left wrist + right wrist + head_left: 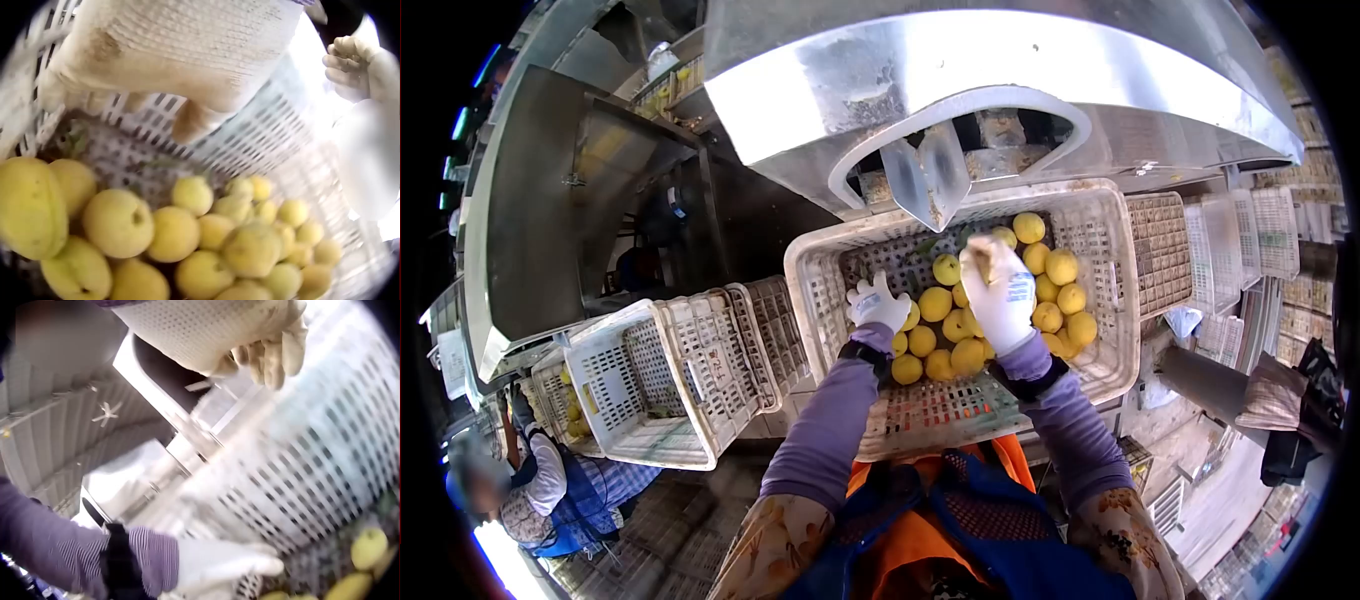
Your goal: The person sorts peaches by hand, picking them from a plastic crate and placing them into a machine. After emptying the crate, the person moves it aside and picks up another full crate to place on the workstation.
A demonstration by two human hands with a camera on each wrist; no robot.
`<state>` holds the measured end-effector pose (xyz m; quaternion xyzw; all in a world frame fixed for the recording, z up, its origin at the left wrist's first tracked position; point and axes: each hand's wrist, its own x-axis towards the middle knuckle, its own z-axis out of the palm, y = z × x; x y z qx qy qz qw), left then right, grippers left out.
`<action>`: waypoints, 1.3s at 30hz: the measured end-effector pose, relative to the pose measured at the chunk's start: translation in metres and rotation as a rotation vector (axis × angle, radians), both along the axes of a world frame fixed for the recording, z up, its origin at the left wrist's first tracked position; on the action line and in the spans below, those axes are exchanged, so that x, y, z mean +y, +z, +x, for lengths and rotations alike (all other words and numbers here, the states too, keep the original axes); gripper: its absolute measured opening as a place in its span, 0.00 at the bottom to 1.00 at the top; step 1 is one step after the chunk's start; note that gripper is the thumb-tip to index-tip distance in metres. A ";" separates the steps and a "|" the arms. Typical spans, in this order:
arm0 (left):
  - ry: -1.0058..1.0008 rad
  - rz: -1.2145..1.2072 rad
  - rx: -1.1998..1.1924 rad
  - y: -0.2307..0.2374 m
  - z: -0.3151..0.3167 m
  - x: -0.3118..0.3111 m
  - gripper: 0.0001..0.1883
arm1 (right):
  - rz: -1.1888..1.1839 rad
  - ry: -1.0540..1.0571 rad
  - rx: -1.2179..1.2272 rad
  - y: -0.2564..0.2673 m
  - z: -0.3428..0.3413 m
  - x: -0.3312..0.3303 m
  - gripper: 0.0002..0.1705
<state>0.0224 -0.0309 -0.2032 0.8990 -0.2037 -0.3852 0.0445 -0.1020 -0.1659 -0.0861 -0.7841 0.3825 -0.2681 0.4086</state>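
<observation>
Yellow round fruits [967, 356] [119, 222] [369, 549] lie in the middle and right of a white slatted crate [1132, 300] [250, 134] [312, 465]. The white-gloved left hand [878, 305] [169, 56] [225, 565] is low inside the crate's left part, fingers spread and holding nothing, beside the leftmost fruits. Above the fruits near the crate's centre is the gloved right hand [1000, 290] [361, 70] [244, 344], raised with loosely bent fingers; no fruit shows in it.
A metal machine with a chute [930, 180] overhangs the crate's far edge. Empty white crates [640, 375] stand to the left, and a brown-stained crate [1160, 250] adjoins on the right. Another person [545, 485] is at the lower left.
</observation>
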 end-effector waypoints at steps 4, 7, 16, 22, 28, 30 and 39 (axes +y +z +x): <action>-0.550 0.289 -0.013 -0.026 -0.027 -0.007 0.43 | -0.063 0.188 0.751 -0.122 -0.008 -0.003 0.31; -0.680 0.170 -0.173 -0.062 -0.034 0.016 0.43 | 0.041 0.244 0.911 -0.175 0.010 -0.001 0.37; 0.762 -0.969 0.816 0.056 -0.016 0.011 0.36 | 0.616 0.206 -0.029 -0.050 -0.016 0.001 0.45; 0.536 -1.299 0.919 0.180 -0.016 0.018 0.45 | 0.048 0.106 -0.176 0.065 -0.003 0.015 0.42; 0.616 -1.323 0.831 0.203 0.000 0.030 0.39 | -0.389 -0.064 -0.172 0.074 0.058 0.004 0.43; 0.606 -1.338 0.850 0.206 0.001 0.033 0.38 | -0.592 -0.085 -0.082 0.058 0.078 0.002 0.42; 0.659 -1.414 0.835 0.201 0.012 0.022 0.43 | -0.673 -0.081 -0.123 0.051 0.126 -0.045 0.42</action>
